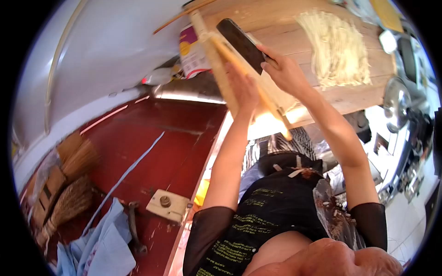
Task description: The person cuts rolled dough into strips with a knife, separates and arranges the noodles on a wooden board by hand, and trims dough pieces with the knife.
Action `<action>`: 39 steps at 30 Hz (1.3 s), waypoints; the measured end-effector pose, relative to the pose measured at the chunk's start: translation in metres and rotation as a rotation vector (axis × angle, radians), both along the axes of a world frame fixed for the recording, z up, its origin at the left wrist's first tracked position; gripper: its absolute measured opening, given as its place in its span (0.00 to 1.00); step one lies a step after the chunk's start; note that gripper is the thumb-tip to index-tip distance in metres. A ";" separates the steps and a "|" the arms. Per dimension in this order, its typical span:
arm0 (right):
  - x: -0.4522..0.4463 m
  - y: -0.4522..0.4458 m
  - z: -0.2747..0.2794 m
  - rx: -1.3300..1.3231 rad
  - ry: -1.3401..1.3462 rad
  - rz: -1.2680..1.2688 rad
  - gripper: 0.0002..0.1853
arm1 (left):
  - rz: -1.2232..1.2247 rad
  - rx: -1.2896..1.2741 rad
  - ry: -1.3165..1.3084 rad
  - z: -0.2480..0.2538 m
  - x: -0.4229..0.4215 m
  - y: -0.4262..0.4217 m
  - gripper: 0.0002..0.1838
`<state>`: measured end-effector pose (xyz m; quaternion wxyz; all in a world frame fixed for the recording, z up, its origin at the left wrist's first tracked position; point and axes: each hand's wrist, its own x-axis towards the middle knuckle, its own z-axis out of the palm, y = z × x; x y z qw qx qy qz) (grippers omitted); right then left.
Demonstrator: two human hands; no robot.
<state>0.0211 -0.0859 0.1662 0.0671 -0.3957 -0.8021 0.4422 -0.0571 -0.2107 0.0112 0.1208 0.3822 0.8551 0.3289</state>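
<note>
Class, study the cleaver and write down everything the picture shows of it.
The cleaver has a broad, roughly rectangular blade, dark and metallic-looking, with rounded corners at its far end. The right hand grips it at the near end, covering most of the handle, so the handle's material is unclear. The blade points forward and to the left, above the wooden worktop, beside a long pale wooden rod. Whether it touches anything beneath cannot be told.

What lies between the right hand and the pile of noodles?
Only bare wooden tabletop separates the right hand from the noodles; the head view shows this.
</note>
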 end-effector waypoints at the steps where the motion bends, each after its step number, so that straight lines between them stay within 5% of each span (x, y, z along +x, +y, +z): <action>1: 0.020 0.006 0.009 -0.039 0.142 -0.070 0.25 | 0.012 -0.035 0.007 -0.002 0.002 0.000 0.39; 6: 0.152 0.039 0.005 0.026 0.204 -0.435 0.28 | 0.032 -0.096 -0.025 0.020 0.028 -0.006 0.44; 9: 0.249 0.083 -0.041 0.455 0.160 -0.463 0.32 | 0.072 -0.065 0.018 0.010 0.049 -0.013 0.47; 11: 0.313 0.114 -0.075 0.854 -0.127 -0.364 0.35 | 0.111 -0.080 0.005 0.006 0.062 -0.021 0.48; 15: 0.388 0.153 -0.123 0.835 -0.411 -0.430 0.39 | 0.137 -0.114 0.350 0.041 0.098 -0.036 0.40; 16: 0.399 0.157 -0.132 0.848 -0.475 -0.418 0.40 | 0.126 -0.125 0.317 0.066 0.107 -0.033 0.36; 18: 0.411 0.165 -0.144 0.864 -0.799 -0.484 0.38 | 0.086 0.128 0.120 0.036 0.127 -0.039 0.35; 20: 0.424 0.165 -0.160 0.802 -0.740 -0.475 0.36 | 0.031 0.135 -0.022 0.030 0.150 -0.042 0.34; 27: 0.410 0.152 -0.162 0.504 -0.620 -0.602 0.31 | 0.140 -0.175 -0.141 0.049 0.201 -0.015 0.44; 29: 0.402 0.148 -0.162 0.903 -0.354 -0.336 0.31 | 0.181 -0.286 -0.186 0.050 0.203 -0.008 0.47; 30: 0.388 0.142 -0.156 0.898 -0.354 -0.328 0.31 | 0.267 -0.200 -0.229 0.042 0.206 -0.002 0.48; 35: 0.252 0.084 -0.105 0.558 0.060 -0.147 0.27 | 0.427 -0.057 -0.258 0.015 0.214 0.022 0.45; 37: 0.207 0.057 -0.097 0.196 0.202 -0.125 0.23 | 0.441 -0.035 -0.401 0.034 0.211 0.019 0.42; 39: 0.164 0.027 -0.104 0.183 0.223 -0.002 0.18 | 0.237 0.097 -0.661 0.031 0.203 -0.001 0.40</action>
